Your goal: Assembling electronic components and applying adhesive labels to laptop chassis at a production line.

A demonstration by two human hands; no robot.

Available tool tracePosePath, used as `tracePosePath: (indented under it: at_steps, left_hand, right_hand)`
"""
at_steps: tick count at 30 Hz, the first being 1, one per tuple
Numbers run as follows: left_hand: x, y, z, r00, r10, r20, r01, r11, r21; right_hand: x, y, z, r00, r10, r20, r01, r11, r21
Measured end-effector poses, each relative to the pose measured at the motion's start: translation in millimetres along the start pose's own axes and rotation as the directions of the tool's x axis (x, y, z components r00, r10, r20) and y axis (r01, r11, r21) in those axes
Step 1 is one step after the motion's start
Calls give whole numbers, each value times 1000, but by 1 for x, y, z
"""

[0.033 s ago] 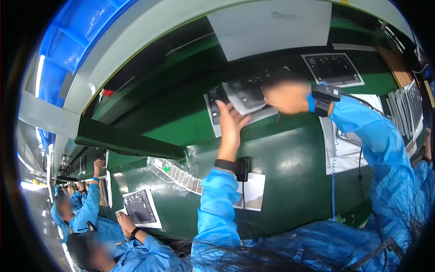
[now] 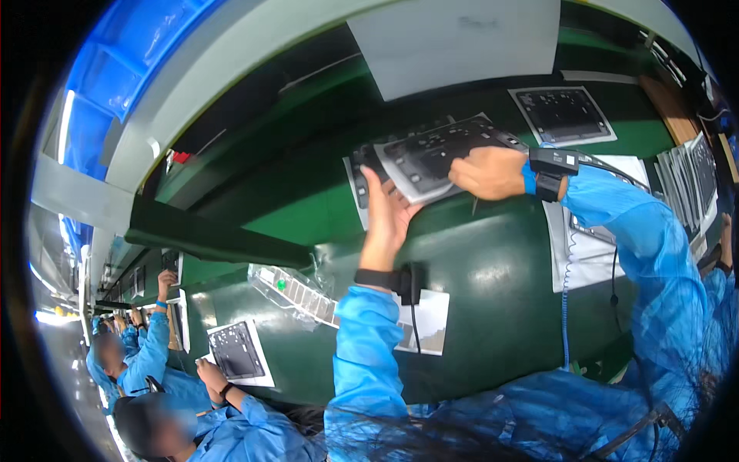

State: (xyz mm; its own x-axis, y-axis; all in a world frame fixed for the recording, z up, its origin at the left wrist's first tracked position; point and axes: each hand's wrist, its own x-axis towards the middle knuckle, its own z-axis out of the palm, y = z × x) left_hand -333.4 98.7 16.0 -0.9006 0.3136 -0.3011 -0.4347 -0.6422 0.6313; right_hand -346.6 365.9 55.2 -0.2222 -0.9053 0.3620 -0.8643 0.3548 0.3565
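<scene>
A flat black panel (image 2: 443,154) with small pale marks and white backing lies tilted across another black panel (image 2: 360,185). My left hand (image 2: 389,212) is at its near left corner. The fingers reach under the edge and the thumb stands to the left of it. Over the panel's right part, my right hand (image 2: 489,171) is closed with its fingertips curled down. A thin dark tip shows below those fingers, but what they hold is too small to make out. Both wrists wear black bands with small boxes.
Another black panel (image 2: 562,115) lies at the back right. Several sheet-like panels (image 2: 681,189) stand stacked at the far right. A clear plastic bag with a strip (image 2: 296,296) and a printed card (image 2: 423,323) lie nearer. A green-black beam (image 2: 215,235) crosses at left. Co-workers (image 2: 231,431) sit at left.
My left hand has shifted slightly left and down along the panel's edge. My right hand remains over the panel, its fingers now clearer to see.
</scene>
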Motion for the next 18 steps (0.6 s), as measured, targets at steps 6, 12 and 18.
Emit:
tracePosePath:
  at_steps: [6,12,18]
  left_hand:
    - [-95,-20,2,983,147,-108,-91,910,405]
    - [-153,-58,-41,987,74,-140,-4,897,441]
    - [-200,-62,-27,918,332,-218,20,509,860]
  right_hand:
    - [2,-99,-61,998,2,57,-8,994,105]
    - [5,-208,-83,893,414,175,-446,767,462]
    - [-1,-269,-79,563,607,561,-527,-260,809]
